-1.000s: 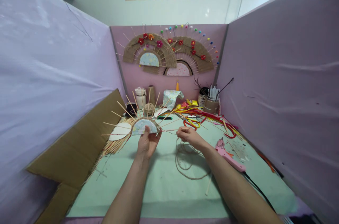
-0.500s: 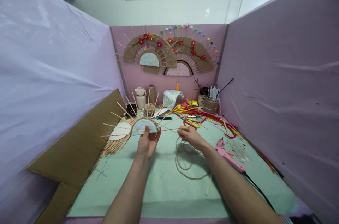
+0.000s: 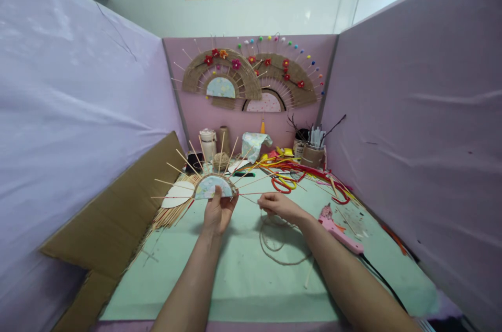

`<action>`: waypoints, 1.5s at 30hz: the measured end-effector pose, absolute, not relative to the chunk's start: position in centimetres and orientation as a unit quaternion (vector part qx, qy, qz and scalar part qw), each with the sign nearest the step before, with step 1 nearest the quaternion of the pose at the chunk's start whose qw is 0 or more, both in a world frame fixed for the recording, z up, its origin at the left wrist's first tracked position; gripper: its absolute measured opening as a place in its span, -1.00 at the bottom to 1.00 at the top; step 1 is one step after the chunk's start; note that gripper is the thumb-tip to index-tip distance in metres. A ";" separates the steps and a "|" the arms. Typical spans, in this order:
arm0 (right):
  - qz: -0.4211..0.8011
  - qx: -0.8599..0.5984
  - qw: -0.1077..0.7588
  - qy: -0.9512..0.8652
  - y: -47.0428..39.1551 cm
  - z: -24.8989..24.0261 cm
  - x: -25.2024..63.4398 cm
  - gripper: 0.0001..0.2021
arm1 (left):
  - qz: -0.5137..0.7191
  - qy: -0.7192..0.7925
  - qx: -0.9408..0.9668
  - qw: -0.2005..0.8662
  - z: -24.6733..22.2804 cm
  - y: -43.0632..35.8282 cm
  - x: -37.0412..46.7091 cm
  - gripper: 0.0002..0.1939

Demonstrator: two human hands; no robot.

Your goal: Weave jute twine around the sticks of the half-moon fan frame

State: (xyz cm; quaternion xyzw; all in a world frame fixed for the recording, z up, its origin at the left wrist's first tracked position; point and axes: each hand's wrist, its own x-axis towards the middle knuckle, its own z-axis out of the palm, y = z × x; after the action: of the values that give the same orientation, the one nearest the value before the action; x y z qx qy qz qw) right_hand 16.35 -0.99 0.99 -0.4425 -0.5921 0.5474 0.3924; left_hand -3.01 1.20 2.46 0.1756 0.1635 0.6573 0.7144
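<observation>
My left hand point(image 3: 220, 210) grips a half-round piece point(image 3: 207, 187) by its straight lower edge, thumb on the pale floral front. Thin wooden sticks point(image 3: 187, 161) fan out from its curved rim, which is wrapped in brown twine. A strand of twine point(image 3: 249, 199) runs from the piece's right corner to my right hand point(image 3: 276, 205), whose fingers are pinched on it. Below that hand the rest of the twine lies in loose loops on the green tabletop. The rightmost stick passes just above the pinched fingers.
A pink glue gun point(image 3: 339, 232) with a black cord lies right of my right forearm. Scissors point(image 3: 284, 184), coloured pipe cleaners and a twine ball point(image 3: 221, 161) are at the back. Cardboard point(image 3: 117, 217) leans on the left beside a stick bundle point(image 3: 171, 215). Two decorated fans point(image 3: 298, 81) hang behind.
My right hand has shifted slightly left and down, and the twine now slants below the rightmost stick. The half-round piece has turned a little in my left hand.
</observation>
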 end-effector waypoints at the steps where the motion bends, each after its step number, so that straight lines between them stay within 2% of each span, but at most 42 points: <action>1: 0.561 -0.432 0.418 -0.570 -0.9 1.2 16.7 -0.66 | 0.659 0.164 0.174 0.713 2.5 1.2 -3.0 -0.79; 6: 0.624 -0.354 0.525 -0.458 -0.4 2.2 18.5 -0.63 | 0.670 0.170 0.188 0.698 2.6 1.1 -2.9 -0.76; 10: 0.597 -0.332 0.569 -0.458 -0.7 2.8 19.3 -0.68 | 0.697 0.182 0.203 0.663 2.8 1.0 -2.7 -0.74; 12: 0.584 -0.329 0.562 -0.484 -1.0 2.9 19.3 -0.70 | 0.716 0.191 0.196 0.643 2.8 1.1 -2.8 -0.73; 14: 0.586 -0.338 0.504 -0.537 -1.4 2.8 18.9 -0.72 | 0.731 0.195 0.183 0.628 2.8 1.3 -2.9 -0.73; 19: 0.583 -0.342 0.248 -0.694 -2.5 1.5 15.8 -0.75 | 0.732 0.189 0.175 0.631 2.6 1.4 -2.8 -0.76; 23: 0.569 -0.320 0.202 -0.730 -3.1 0.2 12.7 -0.75 | 0.686 0.178 0.184 0.682 2.5 0.5 -1.8 -0.81; 26: 0.508 -0.353 0.238 -0.749 -3.0 -0.7 11.7 -0.80 | 0.637 0.181 0.170 0.729 2.4 -0.1 -1.2 -0.85; 29: 0.408 -0.447 0.312 -0.732 -2.3 -1.5 12.1 -0.85 | 0.603 0.176 0.166 0.760 2.4 -0.4 -1.1 -0.85; 34: 0.234 -0.563 0.431 -0.665 -0.3 -1.9 14.5 -0.78 | 0.597 0.191 0.163 0.762 2.5 -0.2 -1.2 -0.88; 41: 0.216 -0.547 0.571 -0.573 0.7 -0.7 16.5 -0.74 | 0.555 0.252 0.188 0.770 2.6 -0.2 -1.0 -0.89; 45: 0.250 -0.542 0.595 -0.537 0.5 -0.2 16.5 -0.73 | 0.512 0.266 0.203 0.791 2.3 -0.2 -1.1 -0.91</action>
State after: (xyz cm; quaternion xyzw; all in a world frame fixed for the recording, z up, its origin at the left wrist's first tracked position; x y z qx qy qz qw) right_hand 16.50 0.46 -0.20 -0.5424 -0.5375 0.2502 0.5953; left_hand -1.11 -0.22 2.29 0.2029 0.2659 0.5119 0.7913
